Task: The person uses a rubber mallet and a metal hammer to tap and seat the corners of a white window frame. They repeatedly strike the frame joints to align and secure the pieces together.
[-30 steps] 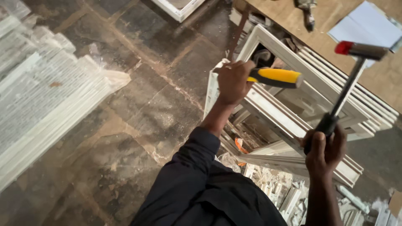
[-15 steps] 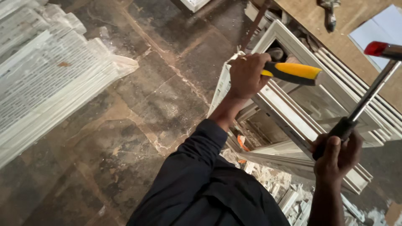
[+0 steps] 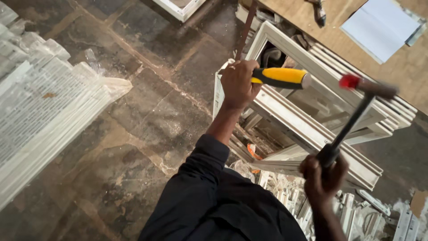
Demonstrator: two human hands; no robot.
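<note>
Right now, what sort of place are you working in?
Probably a window-frame workshop. White frames are stacked against a wooden bench, wrapped white profiles lie on the dusty stone floor, and the left hand holds a yellow-handled tool, the right hand a hammer.

Yellow-black chisel handle — hammer seemingly red-tipped.

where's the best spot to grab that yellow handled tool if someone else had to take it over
Judging by its pose, take the yellow-handled tool by the free end of its yellow grip, coming from the side of the hammer. The left hand wraps the end by the white frame, so that part is covered. The handle lies roughly level and its thick rounded shape suits a full wrap. The right hand holds the hammer's shaft.
</note>
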